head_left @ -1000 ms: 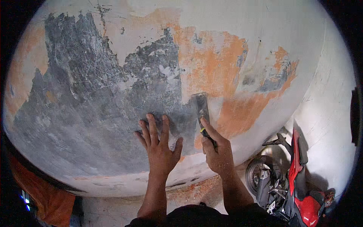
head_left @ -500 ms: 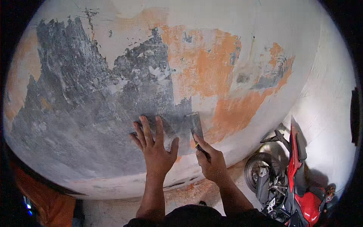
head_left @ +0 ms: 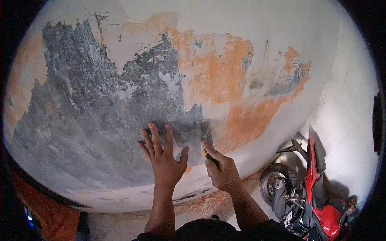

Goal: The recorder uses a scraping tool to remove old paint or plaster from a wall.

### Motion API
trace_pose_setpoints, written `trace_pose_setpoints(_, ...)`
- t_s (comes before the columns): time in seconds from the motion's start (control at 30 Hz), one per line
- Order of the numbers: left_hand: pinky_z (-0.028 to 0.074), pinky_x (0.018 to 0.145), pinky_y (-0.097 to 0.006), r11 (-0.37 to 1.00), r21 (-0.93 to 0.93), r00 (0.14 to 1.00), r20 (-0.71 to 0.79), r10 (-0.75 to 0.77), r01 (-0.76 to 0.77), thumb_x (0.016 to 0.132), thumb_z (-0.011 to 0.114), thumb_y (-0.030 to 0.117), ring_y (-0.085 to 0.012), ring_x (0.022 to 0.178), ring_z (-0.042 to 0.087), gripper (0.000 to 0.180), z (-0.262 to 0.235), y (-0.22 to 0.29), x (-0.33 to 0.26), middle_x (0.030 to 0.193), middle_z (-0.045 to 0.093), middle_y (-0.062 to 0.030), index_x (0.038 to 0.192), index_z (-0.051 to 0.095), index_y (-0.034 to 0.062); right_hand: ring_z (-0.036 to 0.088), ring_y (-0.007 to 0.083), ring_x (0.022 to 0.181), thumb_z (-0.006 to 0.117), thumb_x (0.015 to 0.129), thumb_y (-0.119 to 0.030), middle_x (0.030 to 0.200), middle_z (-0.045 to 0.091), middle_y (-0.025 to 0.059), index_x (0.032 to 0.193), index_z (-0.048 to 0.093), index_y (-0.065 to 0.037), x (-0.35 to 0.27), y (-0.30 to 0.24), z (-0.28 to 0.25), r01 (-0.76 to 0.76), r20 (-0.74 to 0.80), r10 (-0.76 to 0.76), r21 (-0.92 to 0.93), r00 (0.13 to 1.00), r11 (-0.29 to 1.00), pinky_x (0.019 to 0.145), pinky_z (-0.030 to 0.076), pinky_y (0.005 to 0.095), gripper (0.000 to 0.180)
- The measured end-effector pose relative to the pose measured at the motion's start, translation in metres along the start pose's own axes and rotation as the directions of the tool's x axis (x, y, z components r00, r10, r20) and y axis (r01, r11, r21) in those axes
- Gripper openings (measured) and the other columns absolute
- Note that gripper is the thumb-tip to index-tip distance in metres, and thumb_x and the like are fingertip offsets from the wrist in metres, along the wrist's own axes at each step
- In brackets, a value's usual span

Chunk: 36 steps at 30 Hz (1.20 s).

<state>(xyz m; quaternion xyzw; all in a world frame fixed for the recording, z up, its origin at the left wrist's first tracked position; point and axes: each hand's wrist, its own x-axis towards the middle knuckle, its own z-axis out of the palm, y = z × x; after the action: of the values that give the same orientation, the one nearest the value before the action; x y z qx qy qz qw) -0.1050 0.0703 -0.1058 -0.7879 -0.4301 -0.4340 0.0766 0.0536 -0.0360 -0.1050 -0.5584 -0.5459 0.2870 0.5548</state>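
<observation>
The left grip [head_left: 163, 162] rests on the wall [head_left: 100, 140], spread wide and pointing up. Just right of it, the right grip [head_left: 222, 170] pinches the scraper [head_left: 204, 129], thumb along it. The scraper's blade sticks up above the right grip, by the wall's gray part.
</observation>
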Motion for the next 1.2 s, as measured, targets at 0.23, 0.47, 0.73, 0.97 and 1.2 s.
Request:
trace_pose_setpoints(0.23, 0.005, 0.116, -0.072, 0.999, -0.031, 0.999, -0.053, 0.004, -0.005, 0.090, 0.071, 0.038, -0.0481, 0.153, 0.001, 0.082, 0.008, 0.006, 0.001, 0.168, 0.006, -0.0190, 0.159, 0.032, 0.0181, 0.046, 0.0061, 0.070, 0.051, 0.099, -0.006, 0.093, 0.066, 0.0059, 0.149, 0.048, -0.007, 0.015, 0.001, -0.004, 0.082, -0.055, -0.093, -0.177, 0.994, 0.981, 0.065, 0.044, 0.0249, 0.050)
trace_pose_setpoints(0.47, 0.006, 0.116, -0.072, 1.000, -0.015, 1.000, -0.007, -0.016, 0.015, 0.090, 0.072, 0.035, -0.0467, 0.153, 0.002, 0.080, -0.002, 0.000, -0.002, 0.168, 0.006, -0.0167, 0.158, 0.034, 0.0189, 0.048, 0.0064, 0.070, 0.054, 0.099, -0.007, 0.088, 0.062, 0.0022, 0.150, 0.048, -0.010, 0.013, 0.005, -0.004, 0.181, -0.050, -0.186, -0.094, 0.981, 0.979, 0.067, 0.045, 0.0243, 0.052)
trace_pose_setpoints(0.73, 0.006, 0.118, -0.069, 1.000, 0.028, 0.998, 0.059, 0.004, -0.006, 0.091, 0.070, 0.039, -0.0467, 0.153, 0.002, 0.078, 0.002, -0.006, -0.006, 0.168, 0.007, -0.0169, 0.157, 0.035, 0.0181, 0.052, 0.0092, 0.071, 0.056, 0.098, -0.008, 0.116, 0.071, 0.0138, 0.150, 0.048, -0.013, 0.035, -0.032, -0.014, 0.112, -0.001, -0.112, 0.004, 0.994, 0.994, 0.069, 0.050, 0.0259, 0.053)
trace_pose_setpoints(0.97, 0.005, 0.116, -0.072, 0.999, 0.033, 0.998, 0.063, 0.017, -0.019, 0.090, 0.071, 0.038, -0.0476, 0.153, 0.002, 0.076, 0.004, -0.003, -0.007, 0.168, 0.006, -0.0176, 0.156, 0.038, 0.0171, 0.046, 0.0052, 0.067, 0.051, 0.097, -0.004, 0.084, 0.061, 0.0014, 0.148, 0.051, -0.007, -0.002, 0.027, 0.006, 0.062, -0.084, -0.073, -0.130, 0.994, 0.990, 0.062, 0.042, 0.0225, 0.051)
trace_pose_setpoints(1.2, 0.004, 0.115, -0.074, 1.000, 0.027, 0.998, 0.062, -0.012, 0.011, 0.090, 0.070, 0.039, -0.0492, 0.152, 0.000, 0.080, 0.007, -0.004, -0.005, 0.168, 0.005, -0.0185, 0.158, 0.034, 0.0167, 0.047, 0.0072, 0.060, 0.051, 0.098, -0.006, 0.074, 0.056, -0.0005, 0.147, 0.053, -0.009, 0.013, -0.001, -0.012, 0.033, -0.021, -0.034, -0.011, 0.999, 0.999, 0.058, 0.044, 0.0253, 0.049)
